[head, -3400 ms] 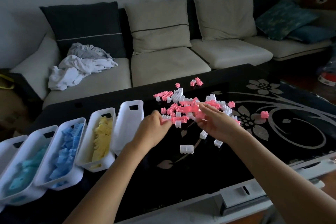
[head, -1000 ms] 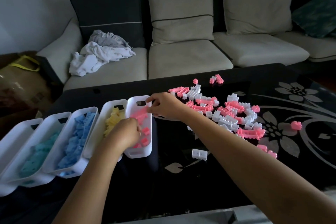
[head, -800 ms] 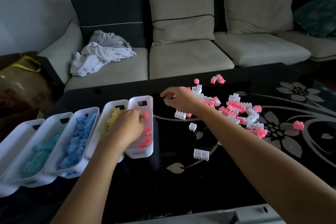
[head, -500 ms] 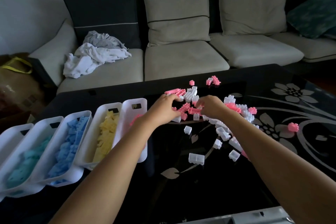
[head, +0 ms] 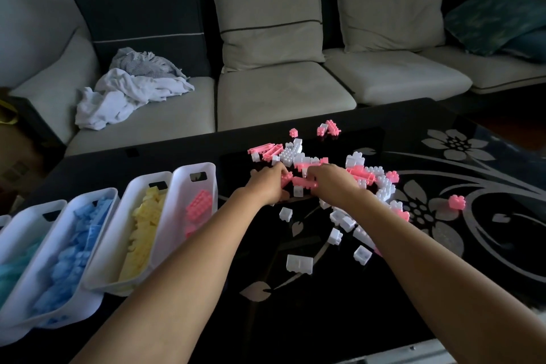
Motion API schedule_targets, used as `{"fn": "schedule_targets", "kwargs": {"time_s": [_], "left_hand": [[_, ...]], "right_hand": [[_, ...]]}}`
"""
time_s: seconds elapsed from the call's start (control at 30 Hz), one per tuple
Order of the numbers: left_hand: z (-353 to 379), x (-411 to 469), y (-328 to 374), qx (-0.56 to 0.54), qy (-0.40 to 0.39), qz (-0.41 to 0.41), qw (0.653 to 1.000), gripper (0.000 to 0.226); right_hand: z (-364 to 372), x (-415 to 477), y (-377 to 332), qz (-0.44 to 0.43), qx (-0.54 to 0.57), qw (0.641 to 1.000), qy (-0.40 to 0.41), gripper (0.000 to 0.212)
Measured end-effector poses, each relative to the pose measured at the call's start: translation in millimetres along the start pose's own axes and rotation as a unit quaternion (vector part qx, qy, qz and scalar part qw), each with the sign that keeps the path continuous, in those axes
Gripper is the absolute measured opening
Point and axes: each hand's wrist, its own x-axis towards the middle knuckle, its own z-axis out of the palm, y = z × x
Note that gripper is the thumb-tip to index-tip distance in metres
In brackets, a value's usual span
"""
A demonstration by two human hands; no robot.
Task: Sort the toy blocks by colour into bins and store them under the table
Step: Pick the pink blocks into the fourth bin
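A pile of pink and white blocks (head: 366,177) lies in the middle of the black glass table (head: 295,319). My left hand (head: 266,186) and my right hand (head: 335,185) are both in the pile's near left part, fingers curled round pink blocks (head: 304,182). To the left stands a row of white bins: the pink-block bin (head: 206,168), the yellow-block bin (head: 139,189), the blue-block bin (head: 97,196) and a teal-block bin (head: 29,214).
Loose white blocks (head: 299,264) lie scattered near my right forearm. A single pink block (head: 456,202) sits apart to the right, and a few pink blocks (head: 329,128) near the table's far edge. Behind the table is a sofa (head: 283,97) with crumpled clothes (head: 130,89).
Both hands left the pink-block bin, where pink blocks now lie, and returned right to the pile. In the last half second they closed in on pink blocks there.
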Motion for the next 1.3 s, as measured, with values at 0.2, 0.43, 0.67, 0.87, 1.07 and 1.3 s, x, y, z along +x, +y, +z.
{"fn": "schedule_targets", "kwargs": {"time_s": [0.2,0.43,0.67,0.87,1.07,1.3], "left_hand": [[3.1,-12.1,5.7,0.029,0.021,0.033,0.999,0.051],[4.1,-17.8,2.4,-0.015,0.039,0.034,0.999,0.038],[4.4,-24.8,3.8,-0.09,0.075,-0.014,0.993,0.016],[-17.2,-28.0,6.5,-0.291,0.123,-0.029,0.948,0.015],[-41.5,-44.2,3.0,-0.628,0.043,-0.078,0.773,0.02],[-63.4,-70.2,-21.0,-0.755,0.04,-0.075,0.65,0.008]], "right_hand": [[-26.0,-5.3,-1.5,-0.014,-0.075,0.991,-0.111,0.024],[-51.6,-18.9,16.4,0.162,0.383,0.909,-0.034,0.011],[-52.1,-31.5,37.2,0.279,0.767,0.572,-0.082,0.017],[-51.3,-38.7,37.4,0.32,0.884,0.336,-0.059,0.02],[-49.7,-36.8,20.7,0.244,0.772,0.582,-0.076,0.01],[-51.4,-29.3,-7.5,0.062,0.247,0.966,0.032,0.02]]}}
